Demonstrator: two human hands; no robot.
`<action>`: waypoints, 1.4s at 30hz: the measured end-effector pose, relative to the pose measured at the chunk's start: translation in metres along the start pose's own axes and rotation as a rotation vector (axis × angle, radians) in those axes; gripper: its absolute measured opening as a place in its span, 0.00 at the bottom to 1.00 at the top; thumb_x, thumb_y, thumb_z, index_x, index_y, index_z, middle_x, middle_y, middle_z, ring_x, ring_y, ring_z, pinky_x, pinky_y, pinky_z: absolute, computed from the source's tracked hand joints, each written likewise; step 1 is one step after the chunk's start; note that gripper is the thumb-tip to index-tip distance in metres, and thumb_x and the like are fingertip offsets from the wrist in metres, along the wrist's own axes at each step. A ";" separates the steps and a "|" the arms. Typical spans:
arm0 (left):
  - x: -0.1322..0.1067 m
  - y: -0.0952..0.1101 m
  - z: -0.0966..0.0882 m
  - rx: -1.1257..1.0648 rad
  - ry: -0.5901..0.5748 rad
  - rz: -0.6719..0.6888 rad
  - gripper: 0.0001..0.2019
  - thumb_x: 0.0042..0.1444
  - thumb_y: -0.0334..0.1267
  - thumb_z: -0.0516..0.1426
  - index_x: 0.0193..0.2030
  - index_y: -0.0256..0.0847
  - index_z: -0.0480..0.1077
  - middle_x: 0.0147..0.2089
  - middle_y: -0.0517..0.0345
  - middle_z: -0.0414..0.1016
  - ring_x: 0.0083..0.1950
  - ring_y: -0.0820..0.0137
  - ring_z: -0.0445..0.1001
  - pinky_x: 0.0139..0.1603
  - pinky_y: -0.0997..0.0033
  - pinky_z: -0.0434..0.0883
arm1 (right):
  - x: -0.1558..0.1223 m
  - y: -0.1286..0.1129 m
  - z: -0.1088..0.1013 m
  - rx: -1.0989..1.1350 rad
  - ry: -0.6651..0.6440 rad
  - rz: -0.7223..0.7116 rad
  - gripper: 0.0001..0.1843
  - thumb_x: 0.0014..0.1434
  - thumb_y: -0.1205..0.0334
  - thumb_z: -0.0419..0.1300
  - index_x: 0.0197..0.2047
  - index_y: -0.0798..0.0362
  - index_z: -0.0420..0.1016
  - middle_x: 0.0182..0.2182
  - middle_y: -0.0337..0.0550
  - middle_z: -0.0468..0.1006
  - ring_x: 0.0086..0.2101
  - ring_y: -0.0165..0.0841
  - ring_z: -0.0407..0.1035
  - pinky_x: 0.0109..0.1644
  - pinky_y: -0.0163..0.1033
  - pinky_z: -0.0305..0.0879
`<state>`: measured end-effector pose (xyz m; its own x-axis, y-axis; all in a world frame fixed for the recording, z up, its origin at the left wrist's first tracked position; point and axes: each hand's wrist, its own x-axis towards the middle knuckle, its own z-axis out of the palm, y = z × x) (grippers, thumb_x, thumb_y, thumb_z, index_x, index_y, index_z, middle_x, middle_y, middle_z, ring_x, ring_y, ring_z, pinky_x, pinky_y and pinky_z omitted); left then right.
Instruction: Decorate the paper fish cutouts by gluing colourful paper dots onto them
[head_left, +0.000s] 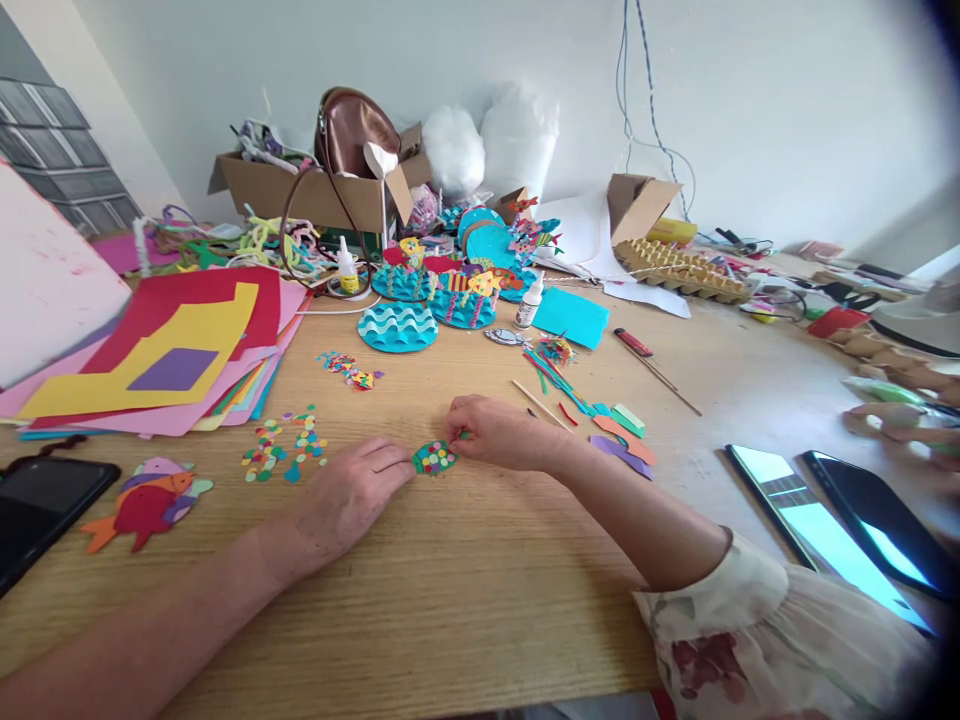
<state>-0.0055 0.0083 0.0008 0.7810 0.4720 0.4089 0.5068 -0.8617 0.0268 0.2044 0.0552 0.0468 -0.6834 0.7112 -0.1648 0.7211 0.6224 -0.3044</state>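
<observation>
A small green paper fish (434,458) covered with colored paper dots lies on the wooden table between my hands. My left hand (352,497) has its fingers pressed together, the tips holding the fish's left end. With bent fingers, my right hand (480,432) pinches the fish's right end; a bit of green shows by the fingertips. Left of them are loose round paper dots (264,450), with a pile of small confetti (351,371) farther back. Several plain cut-out paper fish (152,497) overlap near the left edge.
Colored paper sheets (157,340) are stacked at left. Blue wave-shaped stands (397,327), a glue bottle (529,303), a cutter knife (634,343) and paper scraps (622,440) lie beyond. Phones (877,520) rest at right, near another person's blurred hand (889,418).
</observation>
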 end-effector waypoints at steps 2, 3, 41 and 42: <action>-0.001 0.000 0.000 -0.003 -0.006 0.003 0.16 0.62 0.28 0.41 0.39 0.34 0.69 0.39 0.52 0.72 0.40 0.67 0.68 0.40 0.67 0.70 | 0.000 0.000 0.001 -0.007 -0.002 -0.004 0.06 0.52 0.68 0.56 0.32 0.57 0.75 0.33 0.44 0.73 0.35 0.30 0.64 0.35 0.31 0.56; -0.001 0.000 0.000 -0.006 -0.009 0.005 0.15 0.62 0.28 0.41 0.39 0.34 0.69 0.38 0.52 0.72 0.40 0.67 0.68 0.40 0.67 0.70 | 0.001 0.000 0.001 -0.011 -0.002 -0.007 0.06 0.52 0.68 0.56 0.32 0.57 0.75 0.33 0.44 0.73 0.35 0.30 0.64 0.36 0.31 0.56; -0.001 0.001 -0.002 0.011 -0.067 -0.016 0.17 0.61 0.27 0.40 0.41 0.35 0.69 0.40 0.52 0.72 0.42 0.67 0.69 0.41 0.66 0.70 | -0.003 -0.013 -0.003 -0.022 -0.012 0.108 0.10 0.53 0.66 0.53 0.33 0.55 0.76 0.34 0.45 0.75 0.34 0.32 0.67 0.32 0.32 0.55; -0.001 0.001 -0.002 0.000 -0.071 -0.022 0.16 0.61 0.27 0.40 0.41 0.36 0.69 0.40 0.52 0.72 0.42 0.67 0.69 0.42 0.66 0.70 | -0.003 -0.013 -0.003 -0.016 -0.009 0.111 0.10 0.52 0.66 0.53 0.32 0.55 0.76 0.33 0.45 0.75 0.34 0.32 0.67 0.32 0.32 0.55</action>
<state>-0.0067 0.0065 0.0019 0.7933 0.5032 0.3427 0.5243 -0.8508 0.0353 0.1973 0.0459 0.0542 -0.6001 0.7731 -0.2053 0.7942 0.5452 -0.2685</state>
